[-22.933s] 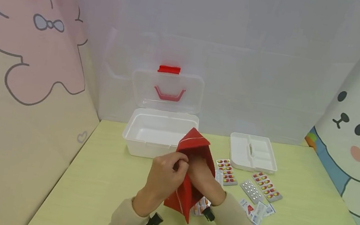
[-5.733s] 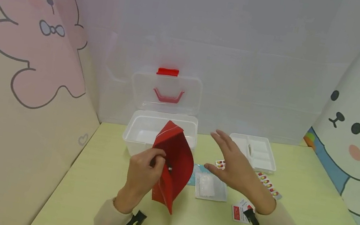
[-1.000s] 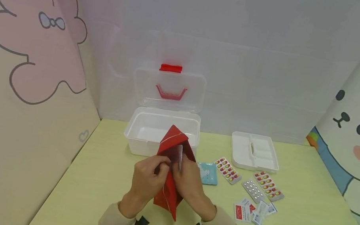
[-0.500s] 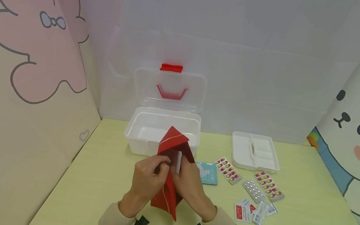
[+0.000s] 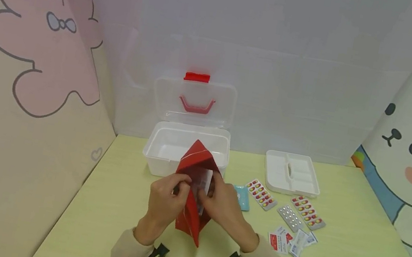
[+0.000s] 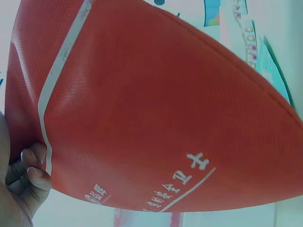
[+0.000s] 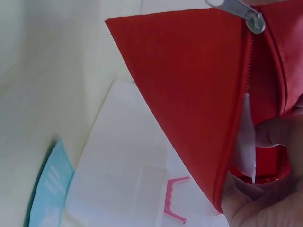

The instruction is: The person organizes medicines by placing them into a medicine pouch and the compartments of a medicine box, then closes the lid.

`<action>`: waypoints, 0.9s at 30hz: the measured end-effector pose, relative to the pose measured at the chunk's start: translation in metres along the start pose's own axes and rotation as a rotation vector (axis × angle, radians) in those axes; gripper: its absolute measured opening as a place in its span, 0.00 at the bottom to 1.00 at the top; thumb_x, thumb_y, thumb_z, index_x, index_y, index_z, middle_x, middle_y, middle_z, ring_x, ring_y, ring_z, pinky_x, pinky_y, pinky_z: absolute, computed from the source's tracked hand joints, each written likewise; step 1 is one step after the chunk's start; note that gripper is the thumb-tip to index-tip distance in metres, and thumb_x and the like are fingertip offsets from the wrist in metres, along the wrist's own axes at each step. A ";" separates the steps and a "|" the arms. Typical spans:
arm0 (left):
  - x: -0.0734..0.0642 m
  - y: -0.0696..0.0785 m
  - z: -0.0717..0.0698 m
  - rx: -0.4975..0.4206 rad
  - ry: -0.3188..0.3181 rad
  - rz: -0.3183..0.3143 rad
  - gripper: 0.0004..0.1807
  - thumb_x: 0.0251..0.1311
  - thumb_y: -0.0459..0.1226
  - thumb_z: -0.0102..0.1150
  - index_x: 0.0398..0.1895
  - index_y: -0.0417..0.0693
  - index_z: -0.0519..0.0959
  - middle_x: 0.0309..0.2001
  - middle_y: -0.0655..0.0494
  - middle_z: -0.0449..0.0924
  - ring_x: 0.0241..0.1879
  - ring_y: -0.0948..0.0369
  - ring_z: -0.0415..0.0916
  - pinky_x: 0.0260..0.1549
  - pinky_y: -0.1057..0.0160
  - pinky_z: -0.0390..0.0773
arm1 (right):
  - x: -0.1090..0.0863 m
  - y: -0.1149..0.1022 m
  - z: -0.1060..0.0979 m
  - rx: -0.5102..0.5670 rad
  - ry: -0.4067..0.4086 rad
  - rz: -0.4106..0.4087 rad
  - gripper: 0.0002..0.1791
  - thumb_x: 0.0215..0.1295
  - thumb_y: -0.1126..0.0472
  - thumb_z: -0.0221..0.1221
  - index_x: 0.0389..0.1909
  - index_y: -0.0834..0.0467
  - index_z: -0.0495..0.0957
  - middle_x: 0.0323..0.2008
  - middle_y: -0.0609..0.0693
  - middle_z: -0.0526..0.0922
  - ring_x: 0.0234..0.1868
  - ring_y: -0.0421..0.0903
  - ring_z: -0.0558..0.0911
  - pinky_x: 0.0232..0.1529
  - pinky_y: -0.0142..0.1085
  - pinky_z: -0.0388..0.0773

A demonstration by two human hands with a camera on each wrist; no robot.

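Note:
A red zippered pouch (image 5: 189,222) is held upright over the table in front of the box, its mouth spread toward me. My left hand (image 5: 168,195) pinches the pouch's left edge; white lettering runs along that side in the left wrist view. My right hand (image 5: 226,203) reaches into the mouth, thumb against a pale, clear packet (image 5: 203,181) standing inside. In the right wrist view the thumb lies by the packet's edge, and other fingers sit at the zipper rim. A metal zip pull (image 7: 255,22) hangs at one end. The pouch's bottom is hidden.
Behind the pouch stands a white box (image 5: 160,162) with its clear lid raised. A white divided tray (image 5: 277,171) is at the back right. Nearby lie a blue packet (image 5: 243,198), capsule blister packs (image 5: 260,194), a silver tablet blister (image 5: 289,217) and several small sachets (image 5: 297,244).
The clear packet has gone from the table into the pouch since several seconds ago. In the last half second my right hand shifted right, and the pouch mouth spread, baring more of the packet.

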State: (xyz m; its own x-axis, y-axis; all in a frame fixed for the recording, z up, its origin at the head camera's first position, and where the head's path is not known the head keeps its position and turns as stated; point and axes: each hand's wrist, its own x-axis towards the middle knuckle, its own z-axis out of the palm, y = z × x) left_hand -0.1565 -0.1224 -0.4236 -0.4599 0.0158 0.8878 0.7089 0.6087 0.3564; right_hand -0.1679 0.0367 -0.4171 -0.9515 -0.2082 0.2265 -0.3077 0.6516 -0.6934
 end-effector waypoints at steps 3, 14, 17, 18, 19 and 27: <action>0.001 0.000 0.000 -0.005 0.000 -0.007 0.09 0.51 0.25 0.51 0.25 0.41 0.82 0.19 0.54 0.78 0.16 0.66 0.67 0.16 0.72 0.68 | 0.000 -0.001 -0.006 -0.013 0.024 -0.034 0.22 0.59 0.60 0.62 0.54 0.62 0.72 0.27 0.51 0.84 0.22 0.38 0.76 0.22 0.31 0.73; 0.002 0.000 -0.003 -0.011 0.007 -0.014 0.10 0.51 0.25 0.51 0.25 0.41 0.82 0.19 0.54 0.77 0.16 0.66 0.66 0.16 0.73 0.67 | -0.007 -0.007 -0.027 0.004 0.070 -0.105 0.21 0.60 0.62 0.62 0.55 0.61 0.76 0.42 0.53 0.88 0.41 0.45 0.88 0.41 0.38 0.84; 0.003 0.000 -0.003 -0.010 0.004 -0.019 0.10 0.51 0.25 0.51 0.25 0.41 0.82 0.19 0.54 0.77 0.16 0.66 0.66 0.16 0.72 0.67 | -0.006 -0.007 -0.034 -0.006 0.069 -0.122 0.20 0.61 0.62 0.61 0.55 0.60 0.76 0.43 0.53 0.88 0.41 0.46 0.88 0.39 0.37 0.84; 0.003 -0.001 -0.004 -0.009 0.003 -0.020 0.10 0.51 0.25 0.51 0.25 0.41 0.82 0.19 0.54 0.77 0.16 0.66 0.66 0.16 0.72 0.67 | -0.006 -0.007 -0.037 -0.009 0.067 -0.128 0.20 0.61 0.61 0.61 0.55 0.60 0.77 0.43 0.53 0.88 0.41 0.46 0.88 0.38 0.37 0.84; 0.002 -0.001 -0.004 -0.008 0.003 -0.021 0.10 0.51 0.25 0.50 0.25 0.41 0.82 0.19 0.54 0.77 0.16 0.66 0.66 0.16 0.72 0.67 | -0.005 -0.007 -0.039 -0.006 0.064 -0.134 0.19 0.62 0.61 0.60 0.54 0.59 0.77 0.44 0.53 0.88 0.42 0.46 0.88 0.37 0.37 0.84; 0.003 -0.002 -0.005 -0.006 0.003 -0.025 0.10 0.52 0.25 0.50 0.25 0.41 0.82 0.19 0.53 0.78 0.16 0.66 0.66 0.16 0.72 0.67 | 0.000 0.003 -0.062 -0.032 0.095 -0.172 0.21 0.63 0.60 0.61 0.57 0.60 0.76 0.52 0.55 0.84 0.49 0.53 0.85 0.41 0.42 0.85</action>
State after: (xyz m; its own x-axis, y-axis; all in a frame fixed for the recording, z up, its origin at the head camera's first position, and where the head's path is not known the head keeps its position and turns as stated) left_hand -0.1565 -0.1279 -0.4202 -0.4757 -0.0016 0.8796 0.7002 0.6045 0.3798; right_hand -0.1688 0.0838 -0.3769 -0.8799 -0.2494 0.4046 -0.4639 0.6354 -0.6173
